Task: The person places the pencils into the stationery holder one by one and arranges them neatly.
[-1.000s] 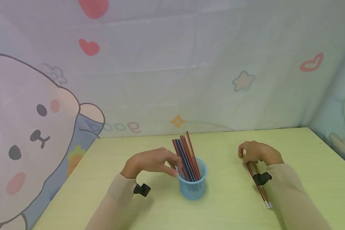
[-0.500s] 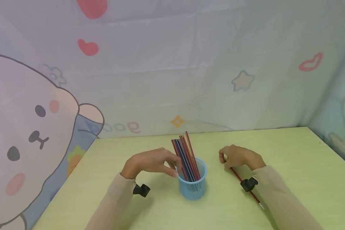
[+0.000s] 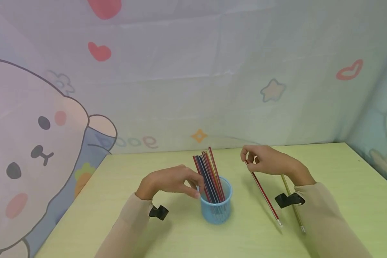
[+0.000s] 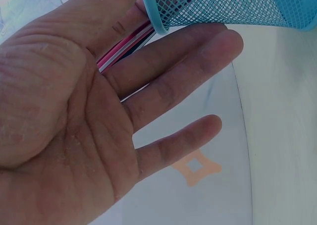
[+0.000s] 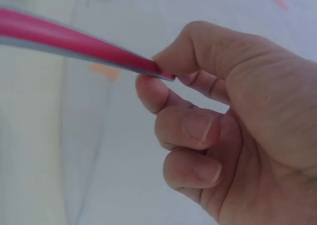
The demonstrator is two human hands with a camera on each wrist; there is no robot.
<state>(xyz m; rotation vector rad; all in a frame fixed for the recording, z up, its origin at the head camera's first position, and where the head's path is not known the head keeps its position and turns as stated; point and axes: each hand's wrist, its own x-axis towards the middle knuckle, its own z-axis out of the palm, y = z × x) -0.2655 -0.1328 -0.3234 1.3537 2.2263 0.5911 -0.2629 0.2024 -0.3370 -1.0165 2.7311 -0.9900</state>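
Note:
A light blue mesh pencil cup [image 3: 216,215] stands upright on the table, holding several pencils [image 3: 211,179], mostly red and dark blue. My left hand [image 3: 174,182] is at its left rim, thumb and index finger pinching the edge while the other fingers stay fairly straight; the fingertips are partly hidden. To the right of the cup, my right hand [image 3: 269,159] pinches one end of a red striped pencil [image 3: 263,193] between thumb and index finger. That pencil slants down toward me, its white-tipped end lowest. A yellowish pencil [image 3: 298,218] lies on the table, partly hidden under the right wrist.
The pale yellow-green table [image 3: 93,208] ends at a printed cloth backdrop [image 3: 180,89] at the back. Black wrist cameras are strapped at both sleeves. Table surface stretches between the cup and the right hand.
My right hand slid a red pencil left, away from the yellowish one, then raised its end. The yellowish pencil has come into view under the wrist. My left hand and the cup stayed still.

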